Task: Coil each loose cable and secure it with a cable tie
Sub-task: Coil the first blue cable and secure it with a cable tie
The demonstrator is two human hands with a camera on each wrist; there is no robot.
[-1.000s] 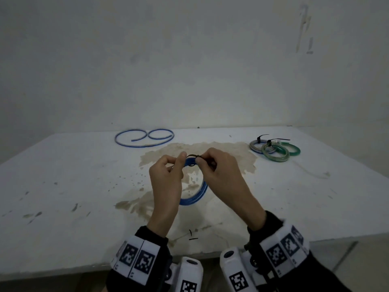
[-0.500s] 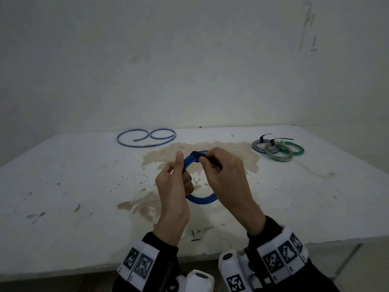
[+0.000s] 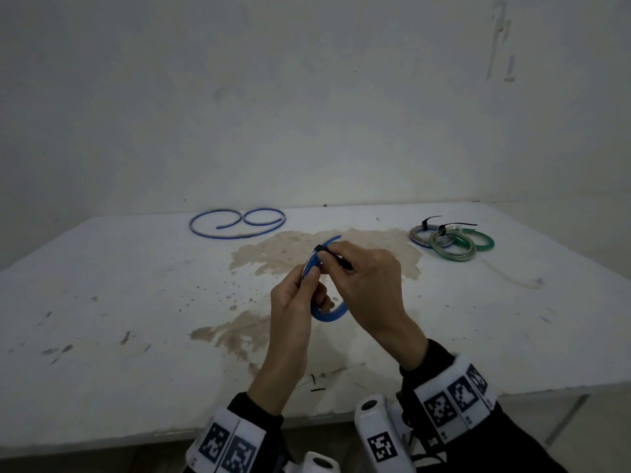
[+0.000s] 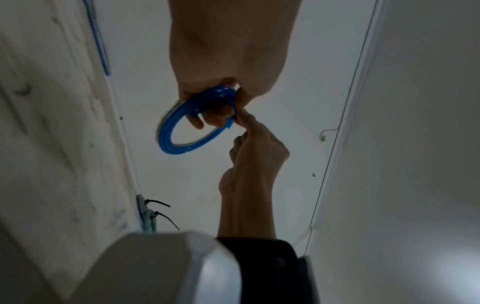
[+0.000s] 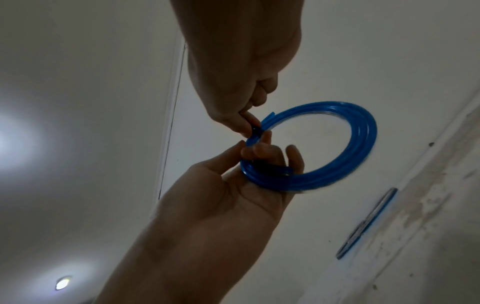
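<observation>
I hold a blue coiled cable (image 3: pixel 328 316) in the air over the table, seen almost edge-on in the head view. My left hand (image 3: pixel 311 275) grips its left side, with fingers curled through the loop (image 4: pixel 207 117). A black cable tie (image 3: pixel 320 249) is wrapped round the top of the coil. My right hand (image 3: pixel 333 257) pinches the tie's tail (image 3: pixel 345 264) between thumb and forefinger (image 5: pixel 246 123). In the right wrist view the coil (image 5: pixel 363 131) shows as a full ring of several turns, with the left hand (image 5: pixel 259 156) under it.
A loose blue cable (image 3: pixel 235 224) lies in open loops at the table's (image 3: pixel 102 302) back left. Three tied coils (image 3: pixel 452 241), grey and green with black tie tails, lie at the back right. A brown stain marks the middle. The wall stands just behind the table.
The coil has turned from facing me to nearly edge-on. My left hand's grip has shifted down its left side, and my right hand has drawn the tie's tail rightward.
</observation>
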